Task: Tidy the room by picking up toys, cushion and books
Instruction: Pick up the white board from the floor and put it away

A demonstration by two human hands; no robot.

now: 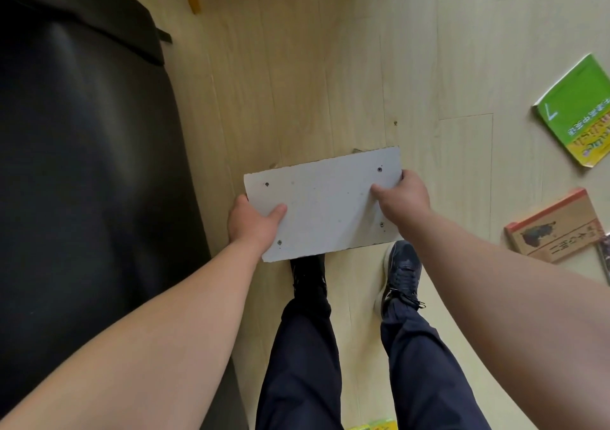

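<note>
Flat grey-white board (325,198), screw heads near its corners: held level above the floor (313,83). Left hand (252,223): clamped on the board's near-left corner, thumb on top, fingers hidden beneath. Right hand (402,198): grips the board's right edge, thumb on top, fingers curled round the rim. Green book (581,109): on the floor, well right of the board's far edge. Brown book (554,228): on the floor, right of its near edge. Black sofa (82,165): left of the board.

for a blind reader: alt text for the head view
The left hand and right hand grip a grey board by its ends above a wood floor. A green book and a brown book lie at right, a black sofa at left.
</note>
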